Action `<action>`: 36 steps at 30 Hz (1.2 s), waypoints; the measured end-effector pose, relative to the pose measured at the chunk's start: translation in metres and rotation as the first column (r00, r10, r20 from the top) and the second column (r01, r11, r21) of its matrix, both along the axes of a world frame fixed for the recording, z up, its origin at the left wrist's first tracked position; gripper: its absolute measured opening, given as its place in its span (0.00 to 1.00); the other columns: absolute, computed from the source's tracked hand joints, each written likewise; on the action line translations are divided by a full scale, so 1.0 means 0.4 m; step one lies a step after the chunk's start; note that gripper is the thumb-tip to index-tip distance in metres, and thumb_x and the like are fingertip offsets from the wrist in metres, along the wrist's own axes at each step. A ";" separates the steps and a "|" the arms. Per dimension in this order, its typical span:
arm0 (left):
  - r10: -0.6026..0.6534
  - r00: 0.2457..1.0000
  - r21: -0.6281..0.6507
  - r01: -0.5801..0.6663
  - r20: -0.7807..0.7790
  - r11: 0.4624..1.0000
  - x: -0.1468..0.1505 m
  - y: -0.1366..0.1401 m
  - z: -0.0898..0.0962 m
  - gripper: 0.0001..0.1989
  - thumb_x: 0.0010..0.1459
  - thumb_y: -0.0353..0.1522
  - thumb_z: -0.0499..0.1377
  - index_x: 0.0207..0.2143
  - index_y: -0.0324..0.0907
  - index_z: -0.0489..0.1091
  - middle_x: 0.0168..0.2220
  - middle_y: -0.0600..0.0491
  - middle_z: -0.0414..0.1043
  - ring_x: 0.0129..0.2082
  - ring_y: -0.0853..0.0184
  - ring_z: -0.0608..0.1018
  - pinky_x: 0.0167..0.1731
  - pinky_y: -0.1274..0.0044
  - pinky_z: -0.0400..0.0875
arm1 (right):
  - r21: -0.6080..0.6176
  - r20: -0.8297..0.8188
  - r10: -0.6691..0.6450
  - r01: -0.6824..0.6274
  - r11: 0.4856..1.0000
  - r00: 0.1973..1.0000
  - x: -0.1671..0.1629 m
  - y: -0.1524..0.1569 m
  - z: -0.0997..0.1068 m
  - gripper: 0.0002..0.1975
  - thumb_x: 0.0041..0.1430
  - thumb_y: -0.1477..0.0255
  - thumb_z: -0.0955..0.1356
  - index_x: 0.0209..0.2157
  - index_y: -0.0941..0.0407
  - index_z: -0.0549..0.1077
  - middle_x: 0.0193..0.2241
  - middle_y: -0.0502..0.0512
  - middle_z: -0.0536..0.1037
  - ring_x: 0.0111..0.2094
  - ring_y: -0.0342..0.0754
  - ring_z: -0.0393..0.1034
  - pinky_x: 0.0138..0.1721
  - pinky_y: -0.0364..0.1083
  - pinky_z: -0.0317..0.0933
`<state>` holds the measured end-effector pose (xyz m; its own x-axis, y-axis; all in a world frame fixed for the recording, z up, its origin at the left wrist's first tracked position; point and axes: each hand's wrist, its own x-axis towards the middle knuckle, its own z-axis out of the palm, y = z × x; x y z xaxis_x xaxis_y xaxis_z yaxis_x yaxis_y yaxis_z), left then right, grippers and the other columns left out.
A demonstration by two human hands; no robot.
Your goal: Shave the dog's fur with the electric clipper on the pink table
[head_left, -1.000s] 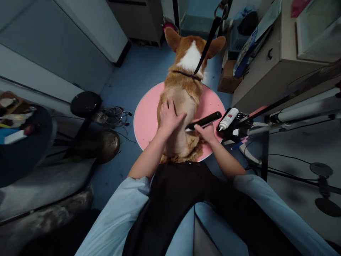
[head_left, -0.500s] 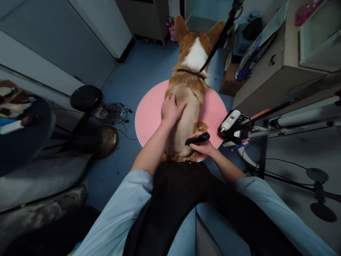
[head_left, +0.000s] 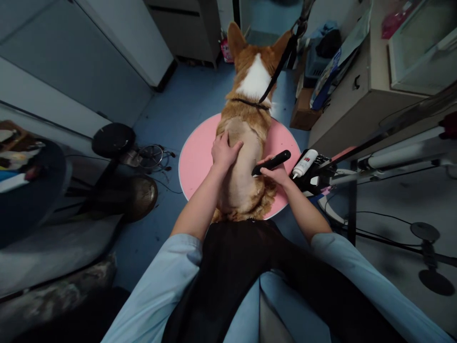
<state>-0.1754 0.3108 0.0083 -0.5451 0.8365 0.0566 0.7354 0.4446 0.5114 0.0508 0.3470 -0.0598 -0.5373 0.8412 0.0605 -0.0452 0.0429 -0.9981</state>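
Note:
A tan and white dog (head_left: 246, 143) faces away from me on a round pink table (head_left: 194, 152). Its back is shorn short, with longer fur left around the neck and rump. A dark strap (head_left: 280, 69) runs from its neck up to the right. My left hand (head_left: 225, 153) lies on the left of its back, thumb and fingers spread. In my right hand (head_left: 276, 172) are black hair clippers (head_left: 272, 162), their lower-left end against the right side of the back. Loose clumps of fur (head_left: 267, 200) hang by the right hip.
A white bottle (head_left: 305, 163) with a pointed nozzle lies in a black holder at the table's right. Metal bars and a cabinet (head_left: 357, 90) stand to the right. A black stool (head_left: 113, 139) and a dark round table (head_left: 34, 190) are at left.
My right hand has moved the clippers forward along the dog's right side, away from the rump. My left hand stays on the back. The whole view has shifted slightly.

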 end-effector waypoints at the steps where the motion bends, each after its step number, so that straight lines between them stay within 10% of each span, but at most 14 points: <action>1: 0.003 1.000 0.007 -0.003 0.002 1.000 -0.001 0.001 -0.002 0.37 0.60 0.48 0.61 0.67 0.38 0.67 0.66 0.41 0.68 0.67 0.51 0.69 0.67 0.64 0.64 | -0.005 0.014 0.013 -0.013 1.000 1.000 0.008 -0.005 0.001 0.27 0.43 0.53 0.79 0.37 0.51 0.67 0.36 0.54 0.84 0.38 0.53 0.79 0.47 0.56 0.72; 8: 0.002 1.000 0.034 -0.003 0.009 0.999 0.002 0.009 -0.012 0.37 0.59 0.47 0.62 0.67 0.40 0.67 0.65 0.41 0.69 0.66 0.50 0.69 0.67 0.63 0.64 | 0.061 -0.130 -0.226 0.236 0.970 0.965 -0.048 0.096 0.049 0.28 0.49 0.48 0.75 0.40 0.50 0.64 0.42 0.55 0.82 0.45 0.54 0.78 0.51 0.57 0.73; 23: 0.021 0.999 0.040 -0.022 0.025 0.999 -0.015 0.010 -0.010 0.36 0.60 0.47 0.62 0.66 0.37 0.68 0.64 0.39 0.70 0.65 0.50 0.71 0.66 0.64 0.65 | -0.082 0.005 0.049 -0.049 0.995 0.999 0.013 0.034 -0.032 0.29 0.40 0.52 0.79 0.36 0.51 0.65 0.37 0.56 0.84 0.39 0.53 0.78 0.48 0.56 0.72; 29: 0.038 0.999 0.051 -0.039 0.016 0.998 -0.009 0.012 -0.011 0.36 0.60 0.48 0.61 0.66 0.40 0.68 0.64 0.41 0.70 0.65 0.50 0.71 0.67 0.63 0.64 | -0.045 -0.107 -0.159 0.155 0.987 0.982 -0.040 0.076 0.006 0.29 0.46 0.47 0.76 0.37 0.50 0.64 0.38 0.55 0.84 0.39 0.52 0.78 0.47 0.54 0.73; 36: 0.061 0.998 0.062 -0.063 0.032 0.996 -0.015 0.014 -0.014 0.35 0.60 0.49 0.61 0.65 0.42 0.70 0.62 0.42 0.72 0.63 0.49 0.72 0.65 0.61 0.67 | -0.071 0.041 0.054 -0.051 0.996 0.998 0.000 -0.027 -0.009 0.24 0.43 0.56 0.77 0.36 0.51 0.66 0.35 0.55 0.84 0.37 0.52 0.78 0.44 0.54 0.73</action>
